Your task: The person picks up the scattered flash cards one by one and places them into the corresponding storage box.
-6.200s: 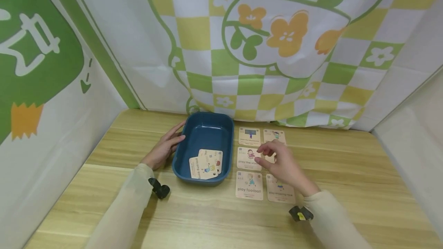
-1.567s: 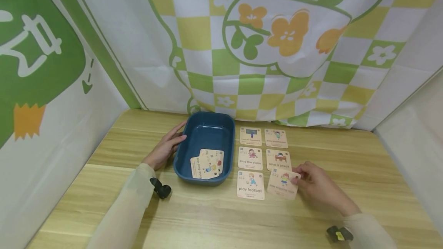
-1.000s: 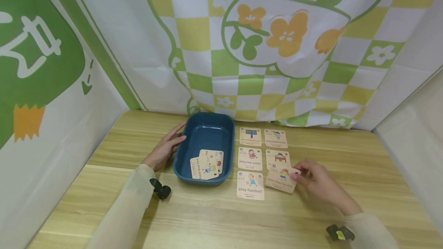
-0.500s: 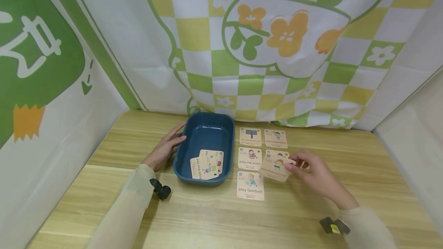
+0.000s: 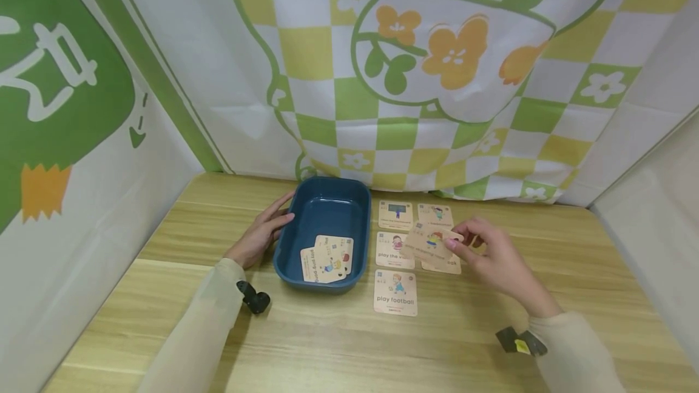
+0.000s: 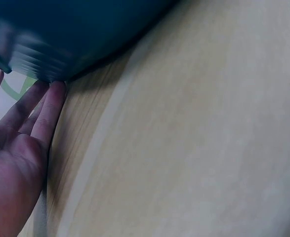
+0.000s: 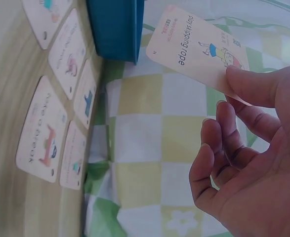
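Note:
My right hand [image 5: 497, 259] pinches a flashcard [image 5: 423, 245] between thumb and forefinger, raised above the table. "Play skipping rope" is printed on the card [image 7: 196, 47] in the right wrist view, with a drawn child beside the words. Under it, the "take a break" card [image 5: 445, 265] and the "play the violin" card [image 5: 389, 255] are partly hidden. At the left side of a dark blue tray [image 5: 327, 211], my left hand [image 5: 259, 236] rests with its fingers extended, touching the wall. Several overlapping cards [image 5: 329, 262] lie in the tray's near end.
On the wooden table [image 5: 338, 350] right of the tray lie a "play football" card [image 5: 395, 293], a blackboard card [image 5: 395, 215] and a badminton card [image 5: 435, 212]. A checked cloth [image 5: 355, 120] hangs behind the table. Walls stand on both sides.
The skipping rope card has been picked up from the front right place, and my right hand has carried it up and leftward over the other cards. My left hand stays at the tray.

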Available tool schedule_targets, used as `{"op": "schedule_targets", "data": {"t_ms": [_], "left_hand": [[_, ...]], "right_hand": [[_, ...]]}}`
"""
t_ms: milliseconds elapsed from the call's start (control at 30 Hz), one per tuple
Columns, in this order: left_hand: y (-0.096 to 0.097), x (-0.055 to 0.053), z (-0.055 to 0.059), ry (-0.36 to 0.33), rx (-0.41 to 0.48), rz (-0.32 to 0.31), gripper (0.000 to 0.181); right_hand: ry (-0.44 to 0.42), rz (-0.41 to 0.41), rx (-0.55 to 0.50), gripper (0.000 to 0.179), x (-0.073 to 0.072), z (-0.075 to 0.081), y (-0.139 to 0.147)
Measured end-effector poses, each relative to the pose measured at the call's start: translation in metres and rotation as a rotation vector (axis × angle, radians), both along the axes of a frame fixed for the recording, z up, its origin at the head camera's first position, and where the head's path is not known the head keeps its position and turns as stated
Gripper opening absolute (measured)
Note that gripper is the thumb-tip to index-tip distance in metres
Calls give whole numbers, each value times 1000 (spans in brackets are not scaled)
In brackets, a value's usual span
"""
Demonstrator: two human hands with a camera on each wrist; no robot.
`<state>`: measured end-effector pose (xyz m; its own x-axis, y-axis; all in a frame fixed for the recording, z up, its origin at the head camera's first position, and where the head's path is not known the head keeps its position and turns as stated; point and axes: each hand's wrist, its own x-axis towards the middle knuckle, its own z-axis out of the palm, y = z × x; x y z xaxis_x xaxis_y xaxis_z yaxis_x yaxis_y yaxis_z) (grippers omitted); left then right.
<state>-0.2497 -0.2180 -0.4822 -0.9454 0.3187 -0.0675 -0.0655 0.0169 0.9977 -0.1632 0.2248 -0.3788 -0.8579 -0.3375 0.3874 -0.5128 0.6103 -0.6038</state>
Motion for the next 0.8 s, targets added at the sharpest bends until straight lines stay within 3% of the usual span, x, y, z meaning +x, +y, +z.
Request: {"op": "schedule_targets", "data": {"t_ms": [400,800], "left_hand": [[0,0,1,-6,-11,4,62],[0,0,1,-11,-24,5,62]], "right_hand": [[-52,22,-30,7,-8,4,-19],[-18,106,-82,6,-22,0,-62]]}}
